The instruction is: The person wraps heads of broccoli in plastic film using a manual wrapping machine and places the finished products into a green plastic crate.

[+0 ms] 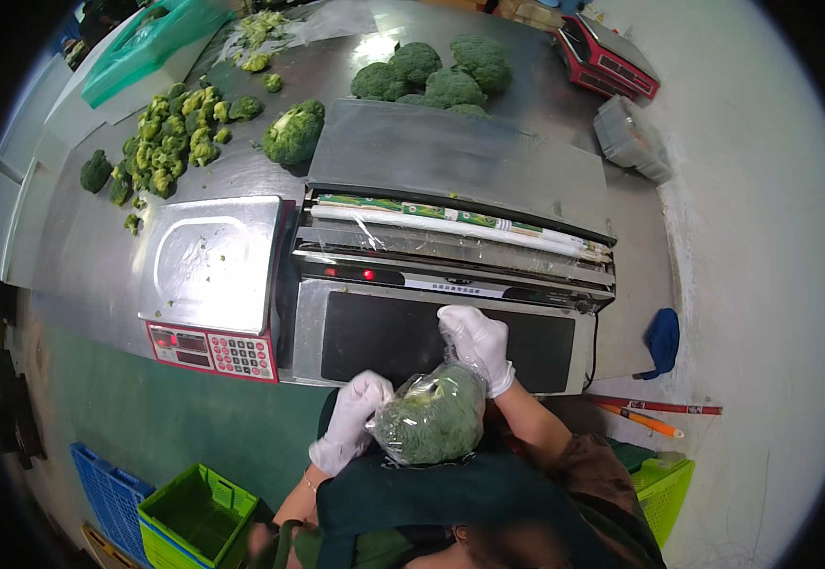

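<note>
A large broccoli head (435,416) wrapped in clear plastic film is held up against the dark apron, in front of the film-wrapping machine. My left hand (357,412), in a white glove, pinches the film at the broccoli's left side. Gathered film above its right side is gripped by my right hand (478,346), also gloved in white, over the machine's black plate (384,334). Film rolls (455,222) lie in the machine's slot behind its front panel, where a red light is lit.
A red digital scale (213,263) stands left of the machine. Behind it lie broccoli florets (163,142); whole broccoli heads (448,78) sit at the back. Plastic trays (629,139) and a second scale (608,57) are at the right. Green crates (199,508) stand on the floor, lower left.
</note>
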Demonstrator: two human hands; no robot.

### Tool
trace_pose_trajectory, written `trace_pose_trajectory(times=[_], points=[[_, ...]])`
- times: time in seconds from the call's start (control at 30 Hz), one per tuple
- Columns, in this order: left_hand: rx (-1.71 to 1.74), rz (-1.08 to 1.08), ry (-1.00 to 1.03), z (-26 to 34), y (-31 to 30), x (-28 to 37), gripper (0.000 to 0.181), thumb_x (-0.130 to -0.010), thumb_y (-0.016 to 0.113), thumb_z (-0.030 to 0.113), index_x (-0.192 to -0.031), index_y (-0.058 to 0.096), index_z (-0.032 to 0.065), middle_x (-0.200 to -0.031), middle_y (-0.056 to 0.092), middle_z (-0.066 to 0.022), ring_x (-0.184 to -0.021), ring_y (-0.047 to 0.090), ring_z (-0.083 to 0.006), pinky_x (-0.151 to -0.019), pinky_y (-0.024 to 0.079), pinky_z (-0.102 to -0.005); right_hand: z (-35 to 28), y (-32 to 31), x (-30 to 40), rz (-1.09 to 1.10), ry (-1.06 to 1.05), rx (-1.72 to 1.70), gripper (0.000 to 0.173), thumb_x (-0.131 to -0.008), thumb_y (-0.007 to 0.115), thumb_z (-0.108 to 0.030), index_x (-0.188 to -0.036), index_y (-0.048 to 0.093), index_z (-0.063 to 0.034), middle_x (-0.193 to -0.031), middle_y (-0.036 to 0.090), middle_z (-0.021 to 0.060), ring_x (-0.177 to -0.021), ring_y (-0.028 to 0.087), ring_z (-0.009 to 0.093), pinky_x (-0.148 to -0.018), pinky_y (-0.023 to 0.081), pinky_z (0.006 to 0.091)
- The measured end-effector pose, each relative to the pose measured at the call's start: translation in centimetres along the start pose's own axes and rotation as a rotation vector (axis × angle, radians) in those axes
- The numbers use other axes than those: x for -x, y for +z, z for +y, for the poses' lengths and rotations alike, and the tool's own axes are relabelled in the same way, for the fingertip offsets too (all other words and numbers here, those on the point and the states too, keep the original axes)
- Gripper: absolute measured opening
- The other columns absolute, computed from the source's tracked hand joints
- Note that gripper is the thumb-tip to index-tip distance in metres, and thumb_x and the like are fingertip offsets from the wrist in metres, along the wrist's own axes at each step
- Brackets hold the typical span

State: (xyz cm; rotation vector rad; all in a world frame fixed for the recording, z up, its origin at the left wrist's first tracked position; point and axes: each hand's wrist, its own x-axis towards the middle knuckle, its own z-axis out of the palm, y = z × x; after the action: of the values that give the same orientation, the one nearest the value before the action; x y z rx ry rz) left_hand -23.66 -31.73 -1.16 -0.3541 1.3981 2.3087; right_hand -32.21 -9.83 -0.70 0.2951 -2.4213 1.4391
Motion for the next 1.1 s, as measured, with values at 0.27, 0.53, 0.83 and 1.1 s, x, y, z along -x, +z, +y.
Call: trace_pose_trajectory(times=[0.27,0.53,0.83,1.1], points=[[0.309,-0.540,0.215,5.8,2.6,-1.8,0.031,-0.089,0.072,0.025,-0.069,0.064,0.0031,-0.125,0.060,-0.0224,-0.088,0.060,-0.0173,-0.068,0.045,-0.0272,-8.2,-2.9,-2.0,0.015,-0.407,-0.503,0.038,-0.100,0.057,-0.030,-0.087,0.067,0.0036,-0.057,0.058,0.0060,-0.044,0.052,0.015,-0.041,0.037,0.0282],[0.352,-1.001,-0.260,6.9,4.6,-2.9,0.010,-0.091,0.066,0.007,-0.099,0.065,0.0013,-0.112,0.063,-0.0105,-0.099,0.059,-0.0182,-0.086,0.047,-0.0307,-10.0,-3.4,-5.6,-0.346,-0.628,-0.257,0.024,-0.085,0.067,-0.031,-0.091,0.071,-0.0081,-0.061,0.055,-0.0007,-0.051,0.053,0.023,-0.047,0.039,0.0339],[0.320,-0.869,-0.516,2.7,-1.5,-1.2,0.036,-0.097,0.057,0.017,-0.127,0.051,-0.0019,-0.125,0.056,-0.0136,-0.112,0.057,-0.0239,-0.098,0.046,-0.0353,-8.3,1.6,-0.5,-1.027,0.214,-0.934,0.040,-0.102,0.053,-0.022,-0.139,0.046,-0.0066,-0.148,0.039,0.0131,-0.143,0.033,0.024,-0.117,0.025,0.0401],[-0.715,-0.996,0.030,1.1,-6.8,-0.9,0.038,-0.098,0.050,0.009,-0.133,0.050,-0.0051,-0.126,0.058,-0.0132,-0.110,0.060,-0.0207,-0.098,0.050,-0.0327,-10.4,1.9,4.0,-0.842,0.707,-1.504,0.053,-0.106,0.040,-0.026,-0.149,0.032,0.0037,-0.154,0.036,0.0187,-0.146,0.030,0.026,-0.121,0.021,0.0396]])
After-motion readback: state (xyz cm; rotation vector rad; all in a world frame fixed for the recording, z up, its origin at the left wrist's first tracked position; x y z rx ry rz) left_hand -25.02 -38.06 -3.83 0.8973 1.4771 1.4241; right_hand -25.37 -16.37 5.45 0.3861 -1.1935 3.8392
